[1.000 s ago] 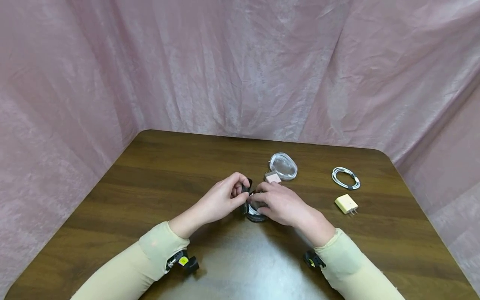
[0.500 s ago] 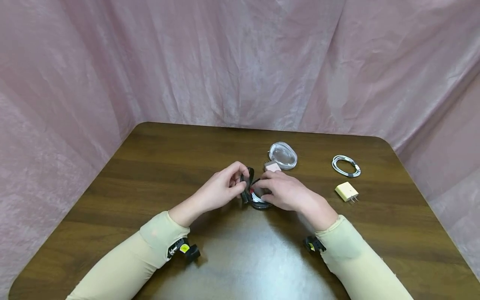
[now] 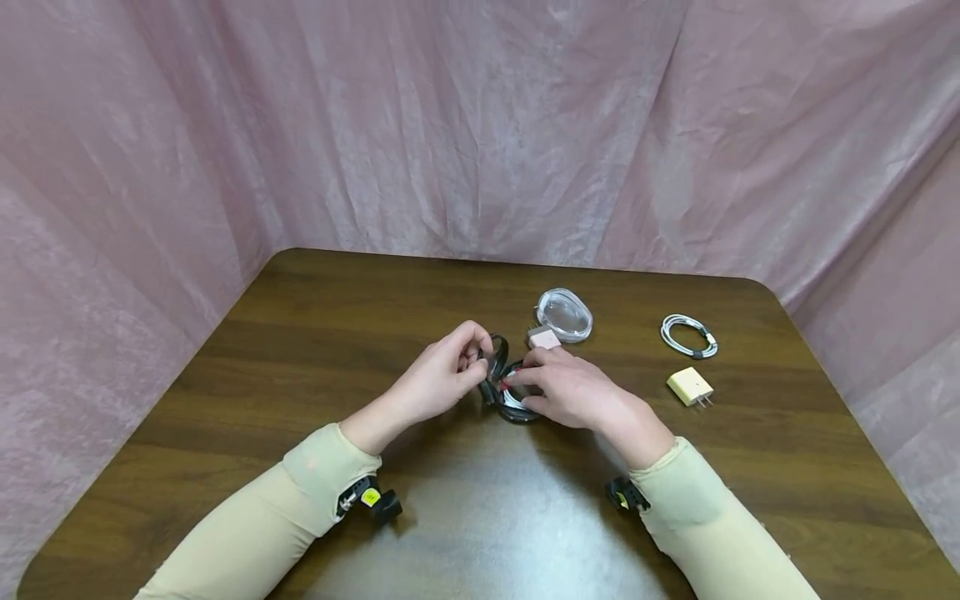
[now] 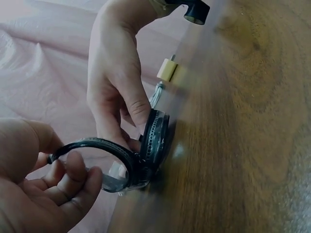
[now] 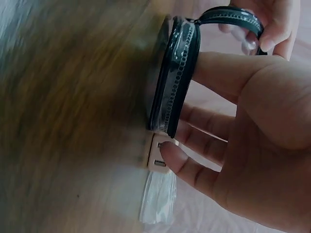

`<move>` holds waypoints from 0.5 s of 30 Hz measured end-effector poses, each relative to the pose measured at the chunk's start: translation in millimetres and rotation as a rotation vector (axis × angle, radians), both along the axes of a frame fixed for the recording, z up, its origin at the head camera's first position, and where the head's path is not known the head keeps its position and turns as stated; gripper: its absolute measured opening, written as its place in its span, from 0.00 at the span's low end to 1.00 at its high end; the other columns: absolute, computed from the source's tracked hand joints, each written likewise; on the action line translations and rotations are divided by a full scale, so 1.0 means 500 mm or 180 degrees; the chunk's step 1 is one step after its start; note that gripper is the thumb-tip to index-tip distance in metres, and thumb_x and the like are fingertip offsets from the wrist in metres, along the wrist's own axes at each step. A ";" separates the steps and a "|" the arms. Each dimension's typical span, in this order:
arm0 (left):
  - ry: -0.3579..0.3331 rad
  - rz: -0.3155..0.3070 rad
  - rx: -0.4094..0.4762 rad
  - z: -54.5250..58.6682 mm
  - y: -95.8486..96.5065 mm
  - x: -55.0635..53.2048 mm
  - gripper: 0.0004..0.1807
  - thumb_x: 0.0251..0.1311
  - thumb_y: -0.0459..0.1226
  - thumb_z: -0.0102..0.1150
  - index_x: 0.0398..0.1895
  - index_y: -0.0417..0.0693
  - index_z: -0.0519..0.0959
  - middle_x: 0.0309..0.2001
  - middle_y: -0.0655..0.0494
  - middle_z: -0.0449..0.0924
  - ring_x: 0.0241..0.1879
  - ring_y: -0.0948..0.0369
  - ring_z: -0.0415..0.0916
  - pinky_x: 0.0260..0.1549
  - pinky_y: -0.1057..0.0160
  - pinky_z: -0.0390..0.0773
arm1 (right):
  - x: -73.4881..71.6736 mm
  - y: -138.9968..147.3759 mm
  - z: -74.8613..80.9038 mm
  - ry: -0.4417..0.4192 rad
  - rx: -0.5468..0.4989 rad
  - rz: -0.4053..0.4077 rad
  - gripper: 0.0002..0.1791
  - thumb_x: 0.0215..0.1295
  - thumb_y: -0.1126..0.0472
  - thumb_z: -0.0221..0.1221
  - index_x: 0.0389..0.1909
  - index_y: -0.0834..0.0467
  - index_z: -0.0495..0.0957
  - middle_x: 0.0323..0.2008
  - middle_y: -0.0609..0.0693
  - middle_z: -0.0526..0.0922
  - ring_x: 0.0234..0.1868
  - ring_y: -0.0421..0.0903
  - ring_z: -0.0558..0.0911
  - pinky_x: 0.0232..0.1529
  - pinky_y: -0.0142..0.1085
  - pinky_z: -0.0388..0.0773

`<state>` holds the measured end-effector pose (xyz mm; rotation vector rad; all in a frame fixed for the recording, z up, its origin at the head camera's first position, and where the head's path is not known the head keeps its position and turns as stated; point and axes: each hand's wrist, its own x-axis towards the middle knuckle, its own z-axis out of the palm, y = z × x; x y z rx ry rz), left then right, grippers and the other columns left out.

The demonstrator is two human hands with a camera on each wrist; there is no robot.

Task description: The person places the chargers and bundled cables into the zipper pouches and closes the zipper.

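A small round clear zip pouch [image 3: 517,415] with black zipper edging stands unzipped on the table, its lid [image 4: 99,141] raised toward the left. My left hand [image 3: 438,379] pinches the rim of that lid between thumb and finger. Over the pouch's base, my right hand [image 3: 573,387] has its fingers spread and bent, reaching inside. A white coiled cable [image 3: 512,400] with a bit of red beside it lies in the base, under those fingers. The right wrist view shows one finger against a pale pink charger [image 5: 158,153] beside the pouch. The pouch wall hides the other fingertips.
Behind the pink charger lies a clear round plastic case [image 3: 566,315]. To the right are a white coiled cable with a dark tie [image 3: 688,337] and a yellow plug charger [image 3: 690,386]. Pink curtains [image 3: 480,125] hang around the brown wooden table [image 3: 337,333].
The left hand has drawn the lid slightly left, so the pouch stands wider open. My right hand has shifted a little, and more of the white cable and red bit shows.
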<state>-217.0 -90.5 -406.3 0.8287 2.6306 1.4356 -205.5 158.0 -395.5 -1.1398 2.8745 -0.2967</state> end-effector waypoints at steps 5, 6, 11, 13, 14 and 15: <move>-0.0257 -0.0229 0.0120 -0.001 -0.001 0.004 0.09 0.80 0.32 0.61 0.56 0.47 0.76 0.33 0.53 0.75 0.32 0.47 0.84 0.32 0.59 0.81 | -0.002 -0.001 0.002 0.0009 -0.0054 0.0064 0.17 0.71 0.60 0.74 0.59 0.52 0.90 0.56 0.54 0.85 0.56 0.55 0.84 0.57 0.51 0.82; -0.0302 -0.0267 0.0135 0.000 -0.001 0.006 0.09 0.81 0.33 0.61 0.57 0.47 0.76 0.33 0.52 0.75 0.33 0.45 0.85 0.31 0.59 0.82 | -0.003 0.000 0.004 -0.0008 -0.0081 0.0063 0.18 0.71 0.60 0.74 0.59 0.52 0.89 0.55 0.53 0.85 0.56 0.53 0.84 0.56 0.50 0.82; -0.0244 -0.0223 0.0109 0.003 -0.001 0.008 0.08 0.80 0.34 0.62 0.57 0.50 0.78 0.31 0.54 0.77 0.33 0.46 0.85 0.28 0.60 0.78 | -0.021 0.014 0.014 -0.0160 -0.0321 -0.0139 0.19 0.71 0.60 0.74 0.62 0.52 0.88 0.54 0.50 0.87 0.54 0.51 0.86 0.53 0.53 0.83; -0.0193 -0.0186 0.0110 0.004 -0.001 0.006 0.08 0.79 0.34 0.63 0.55 0.51 0.79 0.31 0.54 0.77 0.31 0.48 0.85 0.28 0.61 0.77 | -0.033 0.022 0.019 -0.0122 -0.0382 -0.0263 0.21 0.70 0.60 0.75 0.63 0.54 0.87 0.58 0.51 0.87 0.58 0.53 0.86 0.56 0.56 0.82; -0.0172 -0.0169 0.0108 0.005 -0.002 0.006 0.08 0.79 0.34 0.63 0.55 0.52 0.79 0.31 0.55 0.77 0.31 0.49 0.84 0.28 0.61 0.76 | -0.041 0.026 0.021 -0.0064 -0.0386 -0.0314 0.22 0.70 0.61 0.75 0.63 0.54 0.87 0.59 0.52 0.87 0.61 0.55 0.85 0.58 0.57 0.82; -0.0156 -0.0151 0.0098 0.006 -0.003 0.006 0.08 0.79 0.34 0.63 0.54 0.52 0.79 0.31 0.55 0.77 0.30 0.51 0.83 0.28 0.61 0.76 | -0.049 0.030 0.022 -0.0018 -0.0383 -0.0360 0.23 0.69 0.61 0.76 0.64 0.55 0.87 0.61 0.53 0.87 0.63 0.56 0.85 0.60 0.58 0.81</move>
